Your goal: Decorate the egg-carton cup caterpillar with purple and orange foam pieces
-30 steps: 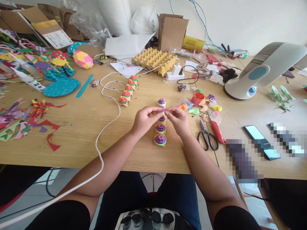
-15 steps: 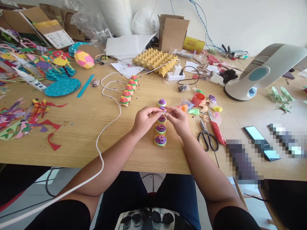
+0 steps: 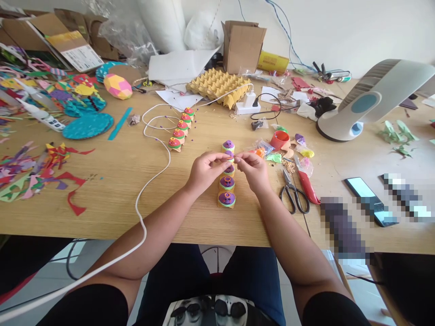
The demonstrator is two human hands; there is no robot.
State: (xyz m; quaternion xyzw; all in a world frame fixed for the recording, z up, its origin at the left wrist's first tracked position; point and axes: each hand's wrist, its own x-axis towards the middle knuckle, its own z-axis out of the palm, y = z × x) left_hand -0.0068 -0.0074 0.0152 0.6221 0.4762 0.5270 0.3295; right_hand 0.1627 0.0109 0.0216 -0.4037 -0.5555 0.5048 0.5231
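A row of purple-topped paper craft cups [image 3: 226, 198] runs away from me on the wooden table [image 3: 112, 190]. My left hand [image 3: 205, 171] and my right hand [image 3: 254, 171] meet over the row's middle, fingertips pinched together on a small thin piece too tiny to name. They hover just above the second-farthest cup [image 3: 230, 155]. A second row of red-topped cups [image 3: 180, 131] lies to the left, further back.
Scissors [image 3: 294, 194] and a red cutter [image 3: 307, 183] lie right of my hands; a phone [image 3: 370, 200] and a desk fan [image 3: 370, 99] sit further right. A white cable [image 3: 149, 181] loops on the left. Paper scraps [image 3: 37, 172], a yellow egg tray [image 3: 217, 83] and boxes crowd the back.
Both hands stay pinched together over the row of cups; only small finger movements show. Nothing else on the table has moved.
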